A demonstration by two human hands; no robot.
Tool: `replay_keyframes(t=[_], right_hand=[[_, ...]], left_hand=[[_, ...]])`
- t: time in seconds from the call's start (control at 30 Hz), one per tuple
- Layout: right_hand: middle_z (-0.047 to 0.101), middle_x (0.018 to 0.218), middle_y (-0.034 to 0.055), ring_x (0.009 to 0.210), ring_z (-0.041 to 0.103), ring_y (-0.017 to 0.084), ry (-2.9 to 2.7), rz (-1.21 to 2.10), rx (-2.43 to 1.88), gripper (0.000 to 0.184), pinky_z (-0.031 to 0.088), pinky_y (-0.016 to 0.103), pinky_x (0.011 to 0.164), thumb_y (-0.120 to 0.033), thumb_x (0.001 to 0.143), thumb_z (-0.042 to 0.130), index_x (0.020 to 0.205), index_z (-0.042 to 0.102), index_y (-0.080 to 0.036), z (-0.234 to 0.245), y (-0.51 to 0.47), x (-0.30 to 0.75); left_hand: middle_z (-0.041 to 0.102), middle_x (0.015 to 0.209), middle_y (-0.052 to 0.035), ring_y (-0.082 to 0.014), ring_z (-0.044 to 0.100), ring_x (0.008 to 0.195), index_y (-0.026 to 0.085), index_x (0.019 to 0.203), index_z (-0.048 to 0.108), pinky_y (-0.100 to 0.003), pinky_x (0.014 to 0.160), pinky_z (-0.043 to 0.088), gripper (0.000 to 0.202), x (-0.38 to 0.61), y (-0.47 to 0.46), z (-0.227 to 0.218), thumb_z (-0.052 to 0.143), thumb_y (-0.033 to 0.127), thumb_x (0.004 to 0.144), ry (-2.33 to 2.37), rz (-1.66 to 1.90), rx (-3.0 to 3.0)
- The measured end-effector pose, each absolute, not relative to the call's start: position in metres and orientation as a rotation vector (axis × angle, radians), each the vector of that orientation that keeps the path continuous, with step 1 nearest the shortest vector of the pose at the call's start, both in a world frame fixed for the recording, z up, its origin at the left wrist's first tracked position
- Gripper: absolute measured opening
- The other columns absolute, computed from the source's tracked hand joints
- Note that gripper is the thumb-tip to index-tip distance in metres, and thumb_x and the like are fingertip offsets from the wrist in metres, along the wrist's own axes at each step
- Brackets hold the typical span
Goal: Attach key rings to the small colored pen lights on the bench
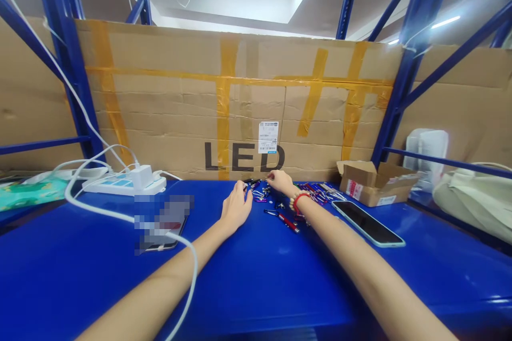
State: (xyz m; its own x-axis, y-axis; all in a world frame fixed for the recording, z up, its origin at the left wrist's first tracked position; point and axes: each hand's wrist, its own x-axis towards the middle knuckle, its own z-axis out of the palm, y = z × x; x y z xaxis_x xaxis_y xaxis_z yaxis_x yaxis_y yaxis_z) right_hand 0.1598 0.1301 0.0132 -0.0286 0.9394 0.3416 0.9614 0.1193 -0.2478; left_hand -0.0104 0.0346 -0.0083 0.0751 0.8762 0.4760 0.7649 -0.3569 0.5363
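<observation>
My left hand (237, 206) rests over the blue table at the near side of a spread of small items, its fingers curled together. A small dark and silver bit shows at its fingertips, too small to name. My right hand (282, 182) reaches to the back of the spread, thumb and fingers pinched; what they hold is hidden. A red beaded bracelet (296, 201) circles that wrist. Between and below the hands lie small metal clips (261, 194) and a red pen-shaped piece (288, 222) with a metal clip at its end. Several similar coloured pieces (320, 192) lie right of my right wrist.
A phone (368, 224) lies right of my right forearm, beside an open cardboard box (376, 184). At left are a partly blurred phone (170, 224), a power strip (124, 184) and a white cable (194, 272) crossing my left forearm. Taped cardboard (180, 117) stands behind.
</observation>
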Motion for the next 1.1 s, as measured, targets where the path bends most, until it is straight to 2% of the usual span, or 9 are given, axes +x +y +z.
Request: replay_keyframes(t=[0.1, 0.33, 0.53, 0.7, 0.8, 0.9, 1.0, 1.1], right_hand=[[0.066, 0.105, 0.0104, 0.101, 0.059, 0.020, -1.997, -0.075, -1.848, 0.024, 0.044, 0.028, 0.084, -0.023, 0.080, 0.053, 0.099, 0.065, -0.017, 0.009, 0.145, 0.145], [0.067, 0.094, 0.0171, 0.090, 0.064, 0.023, -1.948, -0.042, -1.871, 0.016, 0.048, 0.029, 0.075, -0.013, 0.076, 0.055, 0.085, 0.068, -0.011, 0.005, 0.161, 0.135], [0.068, 0.089, 0.0155, 0.089, 0.064, 0.022, -1.921, 0.026, -1.798, 0.015, 0.048, 0.027, 0.077, -0.007, 0.069, 0.060, 0.080, 0.069, -0.011, 0.002, 0.156, 0.144], [0.067, 0.099, 0.0121, 0.095, 0.061, 0.020, -1.828, 0.125, -1.633, 0.027, 0.046, 0.028, 0.085, -0.008, 0.067, 0.062, 0.093, 0.067, -0.010, 0.005, 0.140, 0.155], [0.068, 0.099, 0.0112, 0.093, 0.062, 0.018, -1.777, 0.275, -1.515, 0.029, 0.048, 0.026, 0.085, -0.010, 0.068, 0.062, 0.097, 0.066, -0.009, 0.007, 0.122, 0.157], [0.070, 0.095, 0.0092, 0.085, 0.065, 0.016, -1.743, 0.462, -1.413, 0.028, 0.052, 0.024, 0.078, -0.017, 0.072, 0.063, 0.098, 0.066, -0.010, 0.006, 0.101, 0.155], [0.070, 0.093, 0.0088, 0.082, 0.066, 0.014, -1.590, 0.815, -1.209, 0.026, 0.053, 0.023, 0.078, -0.018, 0.071, 0.065, 0.096, 0.067, -0.010, 0.002, 0.078, 0.153], [0.070, 0.090, 0.0080, 0.081, 0.065, 0.013, -1.382, 1.148, -1.013, 0.025, 0.052, 0.025, 0.081, -0.019, 0.065, 0.070, 0.089, 0.069, -0.012, -0.001, 0.058, 0.151]], left_hand=[[0.058, 0.092, -0.0034, -0.0193, 0.059, 0.088, 0.023, 0.088, 0.036, -0.031, 0.071, 0.043, 0.007, -0.010, 0.036, -0.010, 0.033, 0.029, 0.087, 1.672, 1.137, 2.226], [0.058, 0.090, -0.0032, -0.0194, 0.059, 0.085, 0.022, 0.086, 0.035, -0.031, 0.069, 0.043, 0.008, -0.009, 0.037, -0.011, 0.032, 0.029, 0.087, 1.681, 1.069, 2.292], [0.057, 0.094, -0.0034, -0.0196, 0.059, 0.086, 0.022, 0.088, 0.036, -0.031, 0.070, 0.042, 0.008, -0.009, 0.036, -0.010, 0.033, 0.030, 0.087, 1.666, 1.065, 2.286], [0.057, 0.093, -0.0035, -0.0197, 0.058, 0.083, 0.022, 0.088, 0.037, -0.030, 0.065, 0.042, 0.010, -0.010, 0.038, -0.010, 0.033, 0.031, 0.087, 1.672, 1.052, 2.295], [0.057, 0.089, -0.0029, -0.0191, 0.057, 0.080, 0.022, 0.086, 0.039, -0.030, 0.064, 0.041, 0.013, -0.010, 0.039, -0.009, 0.032, 0.033, 0.087, 1.651, 1.004, 2.334], [0.058, 0.089, -0.0027, -0.0184, 0.057, 0.082, 0.022, 0.085, 0.042, -0.028, 0.065, 0.041, 0.015, -0.010, 0.039, -0.009, 0.031, 0.033, 0.088, 1.587, 0.976, 2.383], [0.058, 0.088, -0.0019, -0.0175, 0.056, 0.082, 0.022, 0.083, 0.045, -0.027, 0.066, 0.041, 0.016, -0.010, 0.039, -0.010, 0.033, 0.030, 0.087, 1.546, 1.001, 2.414], [0.056, 0.080, -0.0006, -0.0155, 0.055, 0.074, 0.021, 0.075, 0.047, -0.025, 0.064, 0.040, 0.016, -0.011, 0.040, -0.012, 0.038, 0.030, 0.084, 1.532, 1.017, 2.401]])
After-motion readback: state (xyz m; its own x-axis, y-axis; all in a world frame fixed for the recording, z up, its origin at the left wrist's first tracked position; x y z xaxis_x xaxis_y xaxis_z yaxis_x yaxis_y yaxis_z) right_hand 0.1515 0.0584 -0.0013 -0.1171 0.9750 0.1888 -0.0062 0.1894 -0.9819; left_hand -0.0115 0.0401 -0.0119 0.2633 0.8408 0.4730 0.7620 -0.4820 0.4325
